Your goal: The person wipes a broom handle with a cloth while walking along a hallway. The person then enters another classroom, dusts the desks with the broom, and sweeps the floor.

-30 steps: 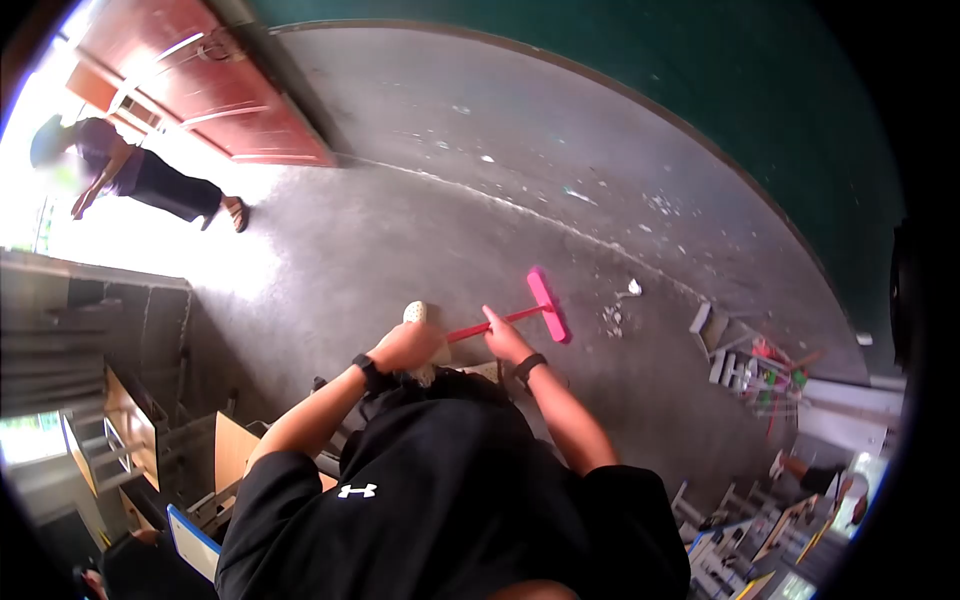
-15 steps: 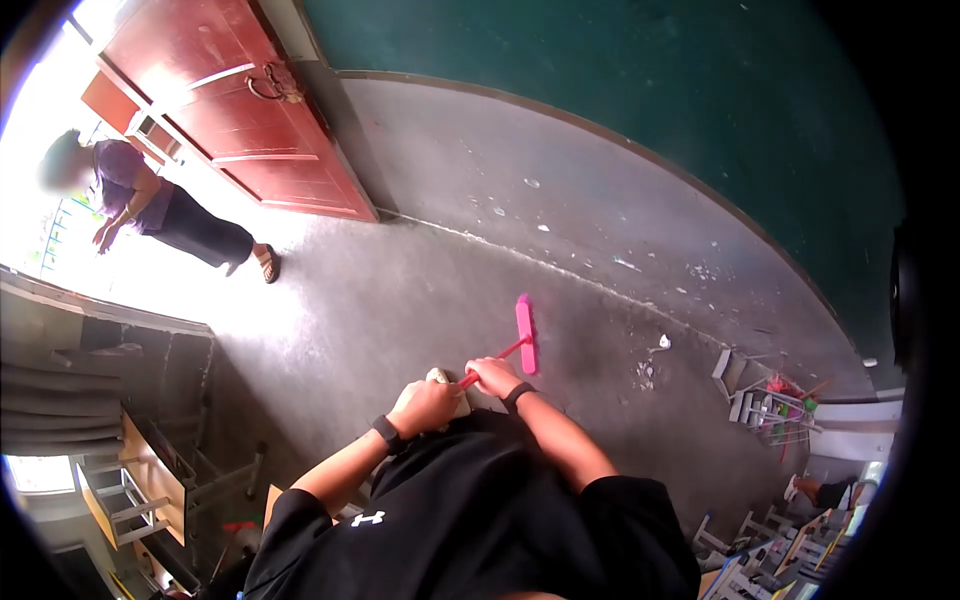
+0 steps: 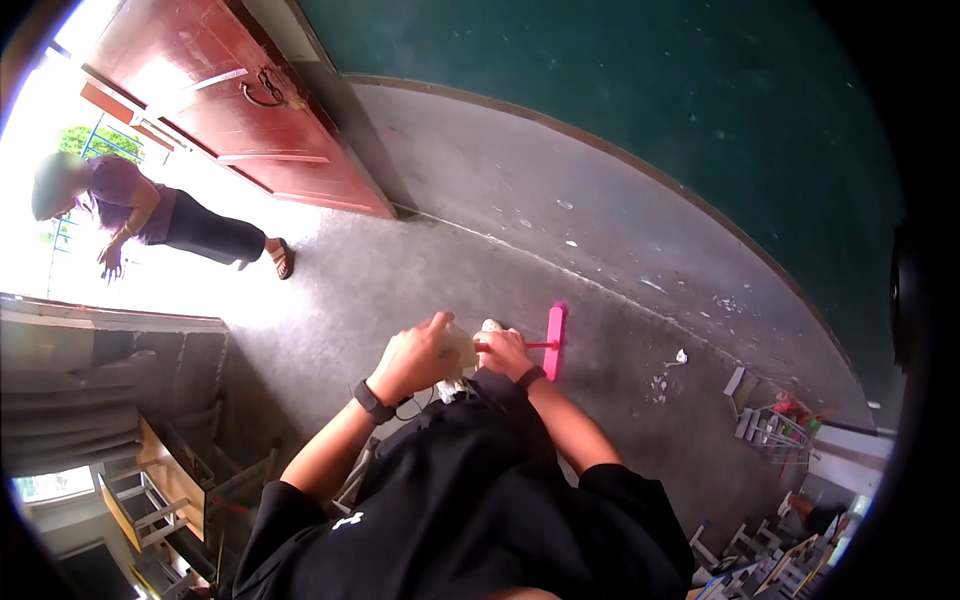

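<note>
A pink push broom with a flat, wide head rests on the grey concrete floor, just beyond my hands. My right hand is wrapped round its thin red handle, close to the head. To the left is my left hand, with a dark band on the wrist and one digit pointing up. Its other fingers curl beside a pale, blurred shape, perhaps a shoe; whether they touch the handle is hidden. A white shoe tip shows behind my right hand.
A person in a purple top stands at the bright doorway, by an open red door. White scraps lie on the floor near the wall. Desks stand at lower left. A metal rack stands at the right.
The broom head has moved right and turned slightly. My right hand has gone up and right; my left hand has risen, with a wider gap between them. The person's arm hangs lower.
</note>
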`<state>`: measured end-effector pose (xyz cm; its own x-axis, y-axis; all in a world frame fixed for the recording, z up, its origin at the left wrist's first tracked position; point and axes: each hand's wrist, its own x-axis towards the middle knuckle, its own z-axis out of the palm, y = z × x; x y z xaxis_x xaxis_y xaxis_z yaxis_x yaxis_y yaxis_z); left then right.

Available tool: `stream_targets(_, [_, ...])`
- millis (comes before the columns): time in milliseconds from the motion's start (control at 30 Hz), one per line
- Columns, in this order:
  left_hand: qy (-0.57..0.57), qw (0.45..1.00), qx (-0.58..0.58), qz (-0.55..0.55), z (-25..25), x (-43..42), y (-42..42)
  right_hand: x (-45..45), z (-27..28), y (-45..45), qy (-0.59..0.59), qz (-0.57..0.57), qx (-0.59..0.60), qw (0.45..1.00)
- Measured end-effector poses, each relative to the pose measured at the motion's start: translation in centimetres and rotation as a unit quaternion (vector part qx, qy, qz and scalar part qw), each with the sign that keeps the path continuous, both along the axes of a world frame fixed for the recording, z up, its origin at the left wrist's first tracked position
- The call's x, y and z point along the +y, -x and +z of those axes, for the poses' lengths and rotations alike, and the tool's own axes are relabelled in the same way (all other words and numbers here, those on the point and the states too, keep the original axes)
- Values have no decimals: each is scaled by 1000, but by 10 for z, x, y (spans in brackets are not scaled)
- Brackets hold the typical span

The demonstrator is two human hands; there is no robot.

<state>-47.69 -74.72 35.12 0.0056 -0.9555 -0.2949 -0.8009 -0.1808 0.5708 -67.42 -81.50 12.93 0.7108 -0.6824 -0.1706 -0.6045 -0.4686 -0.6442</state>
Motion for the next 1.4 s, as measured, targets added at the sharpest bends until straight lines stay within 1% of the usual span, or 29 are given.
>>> stream_targets(100, [0, 1000, -16, 7, 33, -36, -13, -33, 15, -14, 45, -17, -40, 998])
stream_targets(133, [24, 1000, 2, -3, 34, -46, -27, -44, 20, -19, 30, -29, -39, 998])
stream_targets(167, [94, 995, -12, -20, 48, -59, -38, -55, 17, -25, 34, -24, -33, 999])
stream_targets(200, [156, 987, -21, -1, 79, -70, -45, -65, 10, -31, 39, -18, -25, 999])
stream_targets(233, [221, 975, 19, 24, 113, -77, -53, -74, 8, -34, 52, -8, -31, 998])
stream_targets(267, [249, 966, 47, 45, 150, -77, -65, -84, 6, -37, 64, 2, -36, 997])
stream_targets(300, [322, 941, 76, 71, 178, -67, -78, -92, 12, -42, 56, 3, -12, 998])
stream_targets(333, [437, 892, 91, 66, 197, -61, -97, -100, 16, -47, 65, -12, -21, 998])
stream_targets(367, [499, 866, 28, 36, 247, -56, -97, -106, 17, -52, 71, -24, -30, 997])
stream_targets(400, [543, 840, -11, 15, 273, -52, -103, -113, 14, -57, 89, -8, -37, 995])
stream_targets(433, [570, 821, -34, -1, 285, -49, -115, -114, 11, -57, 98, 5, -40, 994])
stream_targets(467, [585, 809, -56, -3, 293, -48, -128, -120, 8, -59, 80, 14, -18, 997])
stream_targets(533, [597, 796, -103, 13, 294, -40, -154, -130, 3, -76, 86, 15, -12, 996])
stream_targets(567, [594, 795, -119, 35, 288, -32, -169, -132, 1, -79, 102, 12, -21, 994])
stream_targets(600, [587, 797, -133, 60, 281, -23, -188, -135, 3, -84, 88, 15, -35, 995])
stream_targets(633, [575, 801, -143, 82, 275, -13, -209, -136, 19, -91, 9, 39, -2, 999])
stream_targets(667, [569, 801, -153, 104, 267, -2, -228, -133, -3, -88, 65, 58, 92, 992])
stream_targets(733, [555, 799, -172, 157, 250, 21, -266, -133, -11, -105, 58, -14, 62, 996])
stream_targets(767, [548, 797, -176, 186, 240, 33, -288, -140, -16, -115, 47, -24, 131, 990])
stream_targets(800, [543, 796, -172, 205, 232, 40, -315, -141, -15, -123, 20, -37, 143, 989])
stream_targets(833, [536, 796, -171, 222, 227, 46, -344, -138, -13, -133, 23, -55, 106, 993])
stream_targets(867, [527, 797, -168, 242, 220, 52, -369, -141, -5, -144, 43, -68, 125, 989])
stream_targets(933, [519, 798, -158, 262, 209, 55, -417, -141, -2, -168, 41, -112, 152, 981])
stream_targets(967, [519, 798, -149, 269, 203, 54, -438, -146, -1, -175, 45, -125, 171, 976])
stream_targets(1033, [510, 808, -134, 264, 199, 45, -479, -145, -11, -187, 86, -159, 154, 971])
stream_targets(1067, [511, 811, -123, 256, 199, 40, -493, -144, 7, -194, 48, -177, 163, 969])
stream_targets(1267, [514, 829, -61, 214, 188, -4, -578, -123, 18, -218, 76, -246, 183, 949])
stream_targets(1367, [518, 830, -42, 203, 184, -18, -600, -114, 30, -223, 55, -238, 189, 951])
stream_targets(1400, [518, 830, -35, 203, 184, -22, -605, -111, 33, -227, 47, -259, 212, 941])
